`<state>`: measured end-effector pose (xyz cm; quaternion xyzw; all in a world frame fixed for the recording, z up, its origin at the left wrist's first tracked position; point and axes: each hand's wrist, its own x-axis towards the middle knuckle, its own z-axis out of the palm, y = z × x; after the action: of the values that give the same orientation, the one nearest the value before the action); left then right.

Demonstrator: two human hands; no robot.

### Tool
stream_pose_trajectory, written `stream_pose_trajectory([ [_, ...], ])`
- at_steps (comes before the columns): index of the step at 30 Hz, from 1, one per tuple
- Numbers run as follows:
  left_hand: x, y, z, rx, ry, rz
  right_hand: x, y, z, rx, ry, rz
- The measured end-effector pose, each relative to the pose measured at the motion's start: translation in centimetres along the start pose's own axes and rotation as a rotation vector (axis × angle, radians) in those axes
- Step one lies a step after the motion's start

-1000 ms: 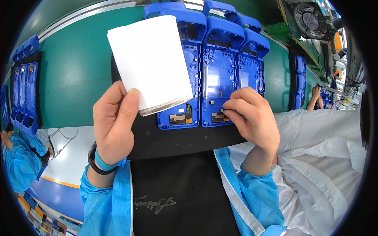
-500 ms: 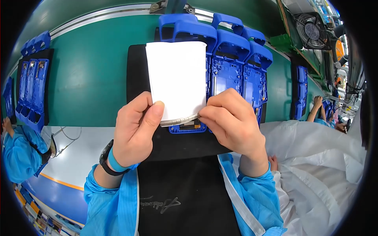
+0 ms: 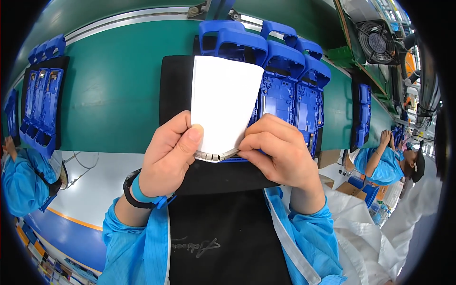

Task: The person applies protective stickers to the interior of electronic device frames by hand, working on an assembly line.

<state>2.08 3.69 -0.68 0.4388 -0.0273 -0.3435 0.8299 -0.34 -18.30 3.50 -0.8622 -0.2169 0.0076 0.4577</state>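
Green workbench [image 3: 114, 99] stretched across the whole view, bent by the fisheye, with a black mat [image 3: 175, 90] sitting on it in front of the person. Held up over that mat was a white sheet [image 3: 225, 99], and along its bottom edge ran a silver strip [image 3: 209, 156] divided into little blocks. The sheet was bowed, so the strip sagged in a shallow curve.

Grip-wise, the left hand [image 3: 171, 154] had the sheet's lower left side pinched, thumb flat on the front. The right hand [image 3: 280, 149] had thumb and fingertips pressed together on the strip's right end. Couldn't tell if a single block had come loose in there; the fingers covered it.

As for progress, a run of blocks was plainly on the sheet, so I'd say there was stock left to peel. No block showed free of it. Right behind, blue housings [image 3: 278, 102] lay open on the mat, but the sheet and right hand hid their near ends, so no idea which were finished.

Further out, more blue housings sat in a group on the left [image 3: 45, 104] and another on the right [image 3: 364, 114]. Past those, one co-worker [image 3: 21, 185] was at far left, another [image 3: 387, 164] at far right.
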Motion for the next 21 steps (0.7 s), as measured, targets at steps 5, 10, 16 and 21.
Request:
stream_pose_trajectory([
  [5, 0.1, 1.1, 1.0, -0.201, -0.002, -0.081, -0.1, -0.1, 0.7, -0.188, 0.007, -0.088],
  [10, 0.3, 0.7, 0.1, -0.324, 0.05, -0.107, 0.0, -0.2, 0.8, -0.218, 0.053, -0.137],
  [16, -0.1, 0.8, -3.4, -0.084, 0.33, 0.272, 0.5, 0.1, -1.3, -0.177, -0.081, 0.063],
  [21, -0.9, 0.9, -3.2, 0.052, 0.36, 0.313, 1.5, 1.1, -0.9, -0.257, -0.249, 0.086],
])
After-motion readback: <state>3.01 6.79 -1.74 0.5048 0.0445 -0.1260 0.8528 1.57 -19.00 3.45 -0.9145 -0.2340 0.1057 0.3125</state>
